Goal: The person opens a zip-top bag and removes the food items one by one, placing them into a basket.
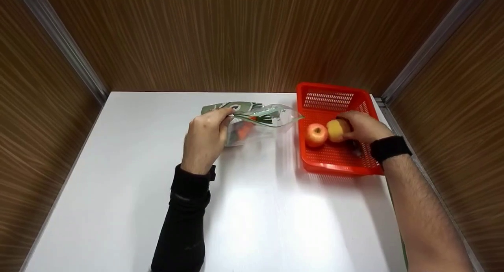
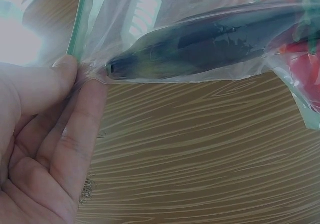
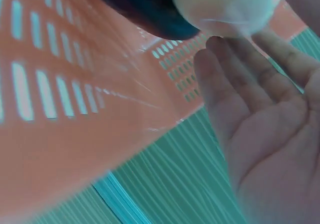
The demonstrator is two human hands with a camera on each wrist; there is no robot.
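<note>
My left hand (image 1: pixel 225 115) pinches the edge of a clear zip bag (image 1: pixel 258 121) that lies on the white table (image 1: pixel 252 209). The left wrist view shows the thumb and fingers (image 2: pixel 75 79) closed on the bag's (image 2: pixel 200 39) corner. Something red (image 1: pixel 244 131) shows inside the bag. My right hand (image 1: pixel 346 124) reaches into the red basket (image 1: pixel 334 161), fingertips against a yellow apple (image 1: pixel 335 130). In the right wrist view the palm is open and the nearly straight fingers (image 3: pixel 225 79) meet the fruit (image 3: pixel 225 7). A red apple (image 1: pixel 316 134) sits just left of the yellow one.
The basket (image 3: pixel 70 99) stands at the table's back right, close to the right edge. Wood-grain walls (image 1: pixel 252 39) enclose the table at the back and on both sides. Bare white tabletop lies in front of both hands.
</note>
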